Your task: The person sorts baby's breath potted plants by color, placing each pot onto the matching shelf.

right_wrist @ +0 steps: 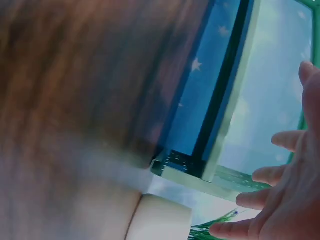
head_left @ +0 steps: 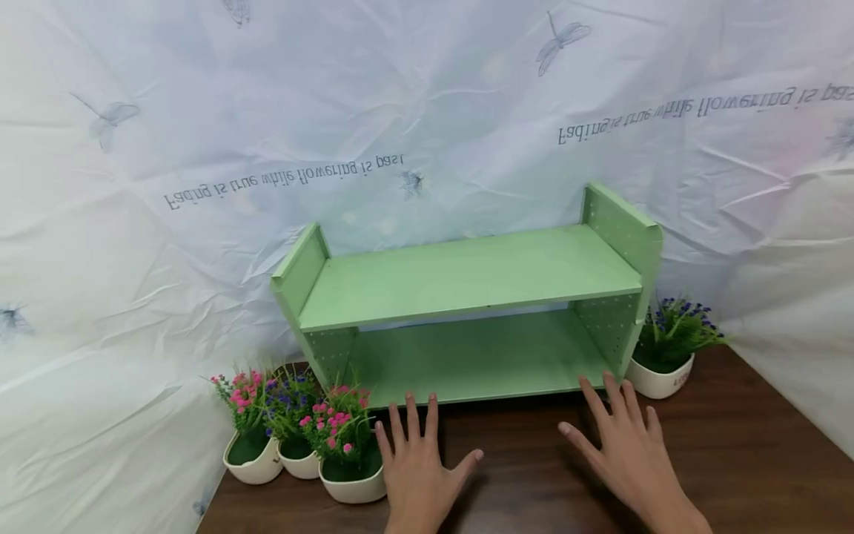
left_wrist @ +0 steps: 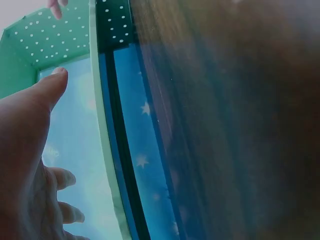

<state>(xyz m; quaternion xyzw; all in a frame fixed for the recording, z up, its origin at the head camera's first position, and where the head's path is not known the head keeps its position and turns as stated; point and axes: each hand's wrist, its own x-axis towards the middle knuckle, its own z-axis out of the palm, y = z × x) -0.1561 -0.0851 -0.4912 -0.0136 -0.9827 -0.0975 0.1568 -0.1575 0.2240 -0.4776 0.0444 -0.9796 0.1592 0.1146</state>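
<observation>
A green two-tier shelf (head_left: 467, 278) with perforated side panels stands on the brown wooden table (head_left: 507, 460). In front of its lower left part, my left hand (head_left: 420, 475) is spread with straight fingers, its fingertips near the lower board's front edge. My right hand (head_left: 630, 463) is also spread, and its fingertips overlap the shelf's lower right corner in the head view. Neither palm holds anything. In the left wrist view the left thumb (left_wrist: 52, 87) points toward the perforated panel (left_wrist: 60, 40). The right fingers (right_wrist: 270, 175) are spread before the shelf's front in the right wrist view.
Three white pots of artificial flowers stand left of the shelf; the nearest pink-flowered pot (head_left: 353, 486) is beside my left hand. Another white pot (head_left: 660, 378) with purple flowers stands by the right side panel. A pale printed cloth (head_left: 454, 133) hangs behind.
</observation>
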